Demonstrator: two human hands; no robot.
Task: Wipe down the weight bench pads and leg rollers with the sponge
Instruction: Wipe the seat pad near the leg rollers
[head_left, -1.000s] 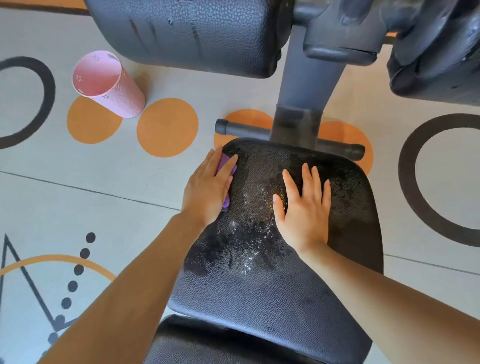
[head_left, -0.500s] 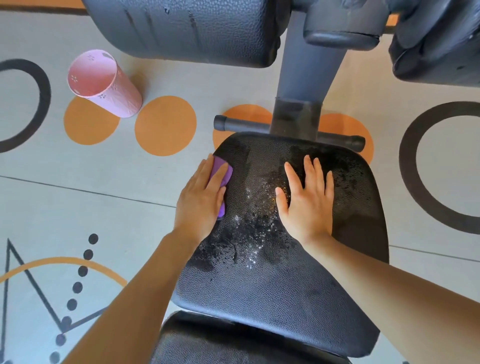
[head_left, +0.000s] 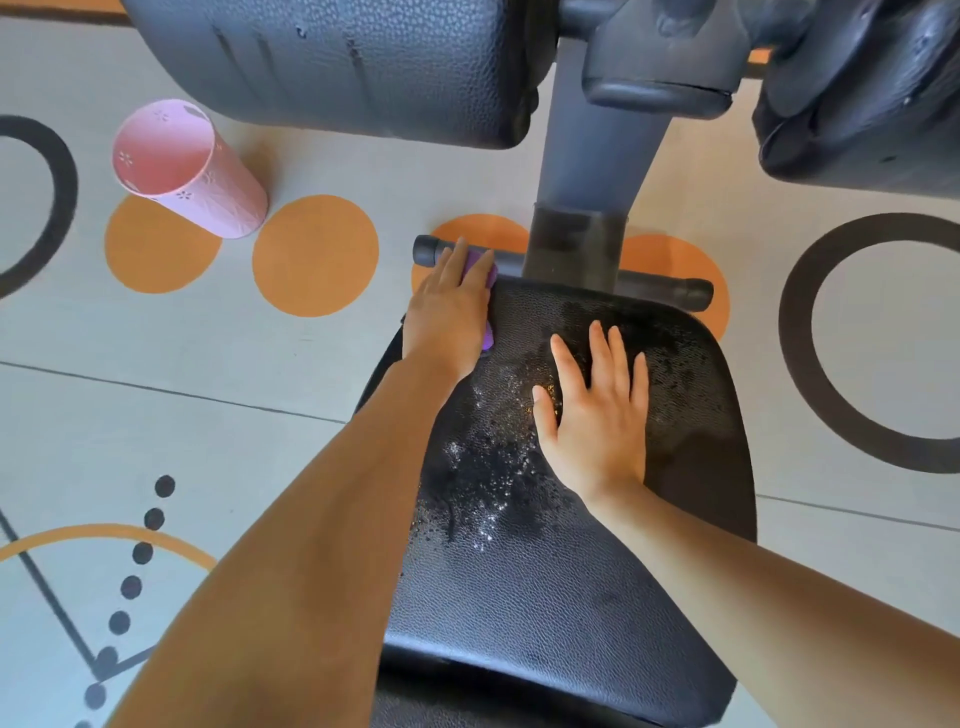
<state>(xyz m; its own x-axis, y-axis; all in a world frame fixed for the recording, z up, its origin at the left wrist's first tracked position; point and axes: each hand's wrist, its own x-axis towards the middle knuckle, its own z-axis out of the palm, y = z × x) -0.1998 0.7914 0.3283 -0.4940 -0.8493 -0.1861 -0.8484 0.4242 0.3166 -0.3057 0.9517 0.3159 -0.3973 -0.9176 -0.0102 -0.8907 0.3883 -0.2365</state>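
The black seat pad (head_left: 561, 582) of the weight bench fills the lower middle, wet and foamy in its middle. My left hand (head_left: 448, 312) presses a purple sponge (head_left: 487, 338) flat against the pad's far left corner; only slivers of the sponge show past my fingers. My right hand (head_left: 597, 410) lies flat and spread on the pad's wet middle, holding nothing. Two big black leg rollers, one at the top left (head_left: 332, 67) and one at the top right (head_left: 862, 88), hang on either side of the grey post (head_left: 597, 171).
A pink perforated metal cup (head_left: 182, 171) stands on the patterned floor mat at the upper left. A black foot bar (head_left: 670, 286) crosses just beyond the seat pad. The edge of another black pad (head_left: 467, 701) shows at the bottom.
My left hand has slid the sponge forward along the pad's left edge to its far corner. My right hand has stayed flat on the pad.
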